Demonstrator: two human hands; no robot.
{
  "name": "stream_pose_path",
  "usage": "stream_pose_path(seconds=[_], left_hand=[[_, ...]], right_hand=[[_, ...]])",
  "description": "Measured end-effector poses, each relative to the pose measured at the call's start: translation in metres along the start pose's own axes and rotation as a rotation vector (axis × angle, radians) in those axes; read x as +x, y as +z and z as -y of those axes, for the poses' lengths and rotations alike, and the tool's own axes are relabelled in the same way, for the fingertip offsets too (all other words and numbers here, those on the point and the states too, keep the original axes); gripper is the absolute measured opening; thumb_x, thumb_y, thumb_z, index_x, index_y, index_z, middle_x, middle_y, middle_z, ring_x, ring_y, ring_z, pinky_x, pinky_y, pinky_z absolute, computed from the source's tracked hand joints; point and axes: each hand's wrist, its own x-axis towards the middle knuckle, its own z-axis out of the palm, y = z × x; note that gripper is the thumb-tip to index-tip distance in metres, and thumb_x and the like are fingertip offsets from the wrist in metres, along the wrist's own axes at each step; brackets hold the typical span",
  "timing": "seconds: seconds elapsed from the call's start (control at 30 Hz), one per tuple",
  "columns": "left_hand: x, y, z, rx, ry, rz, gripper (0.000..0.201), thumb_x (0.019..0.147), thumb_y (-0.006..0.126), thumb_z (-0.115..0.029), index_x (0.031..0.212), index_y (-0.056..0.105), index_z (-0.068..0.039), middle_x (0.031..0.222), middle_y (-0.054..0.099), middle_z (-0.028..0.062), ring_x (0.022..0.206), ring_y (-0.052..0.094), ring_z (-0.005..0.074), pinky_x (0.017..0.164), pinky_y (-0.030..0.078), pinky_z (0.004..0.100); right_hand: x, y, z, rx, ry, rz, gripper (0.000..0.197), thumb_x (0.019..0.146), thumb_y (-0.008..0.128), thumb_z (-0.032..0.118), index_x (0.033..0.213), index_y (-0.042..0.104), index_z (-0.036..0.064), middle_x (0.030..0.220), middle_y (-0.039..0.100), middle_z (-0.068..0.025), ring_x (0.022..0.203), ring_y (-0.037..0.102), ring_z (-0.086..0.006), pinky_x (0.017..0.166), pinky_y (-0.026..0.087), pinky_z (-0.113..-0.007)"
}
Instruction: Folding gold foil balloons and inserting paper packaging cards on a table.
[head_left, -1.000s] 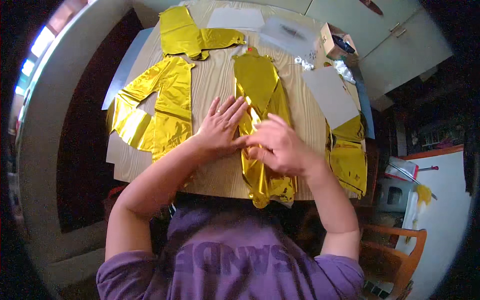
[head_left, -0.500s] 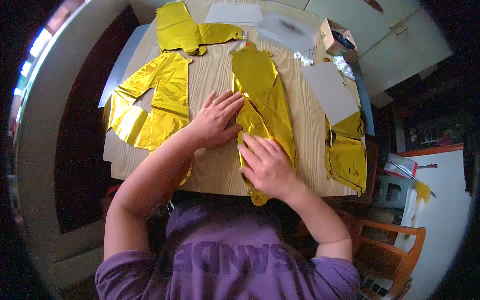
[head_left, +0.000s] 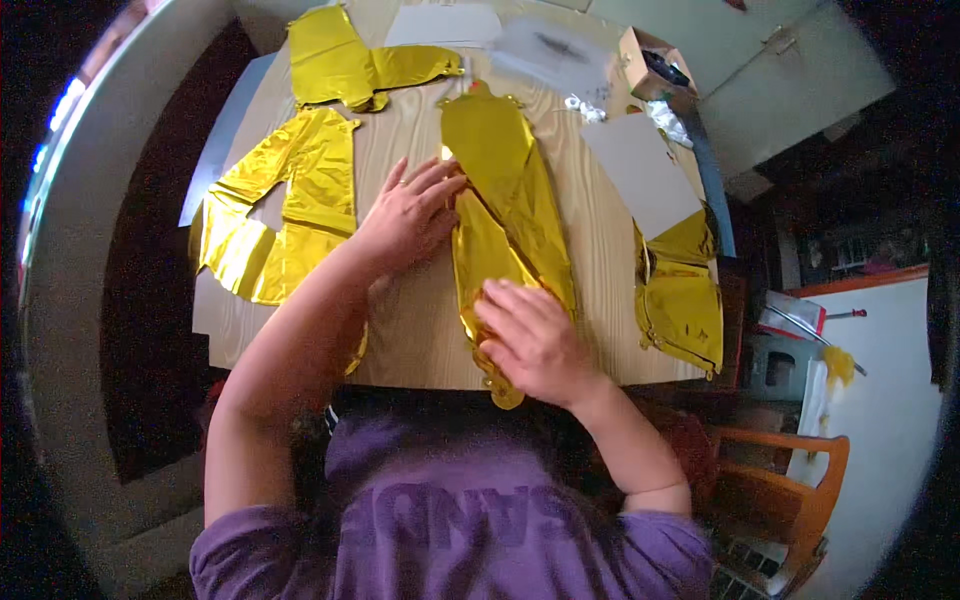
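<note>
On the wooden table (head_left: 410, 340), we judge the step in hand to be smoothing the long gold foil piece (head_left: 490, 140), which lies lengthwise from 12 to 6 o'clock. Our next move seems to call for light, flat pressure along its diagonal fold (head_left: 506, 236), without creasing the film. From our left hand (head_left: 410, 215), its fingers spread at the foil's edge, the piece lies toward 3 o'clock. Our right hand (head_left: 535, 340) covers its lower part, the rest stretching toward 11 o'clock; we cannot tell whether those bent fingers pinch or merely press. The small round end tab (head_left: 508, 400) shows at that hand's 7 o'clock.
</note>
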Motion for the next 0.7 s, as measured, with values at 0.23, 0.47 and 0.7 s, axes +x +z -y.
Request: stream_pose_path(seconds=[0.23,0.47,0.7], left_hand=[[-0.031,-0.021,-0.037,0.045,0.061,0.004,0.061,0.088,0.066,-0.033,0.140,0.049,-0.007,0.150,0.043,0.0137,0.142,0.036,0.0306,0.119,0.022,0.0532],[-0.035,-0.011,-0.039,-0.015,0.108,0.168,0.076,0.087,0.067,-0.040,0.149,0.038,-0.007,0.157,0.033,0.0152,0.147,0.029,0.0330,0.119,0.021,0.0555],[-0.038,-0.011,-0.041,0.021,0.165,0.197,0.081,0.090,0.061,-0.049,0.153,0.032,-0.007,0.159,0.029,0.0166,0.147,0.026,0.0360,0.120,0.018,0.0545]], right_hand=[[-0.003,-0.048,-0.068,-0.158,0.156,-0.035,0.035,0.086,0.069,0.011,0.121,0.068,0.0080,0.132,0.062,-0.0122,0.127,0.054,-0.0316,0.109,0.040,-0.043],[-0.008,-0.032,-0.063,-0.286,0.054,0.073,0.040,0.082,0.069,0.011,0.121,0.065,0.0054,0.135,0.057,-0.0134,0.130,0.048,-0.0346,0.111,0.037,-0.047],[-0.010,-0.029,-0.058,-0.265,0.059,0.066,0.040,0.081,0.070,0.013,0.120,0.065,0.0041,0.135,0.056,-0.0154,0.130,0.048,-0.0350,0.111,0.036,-0.048]])
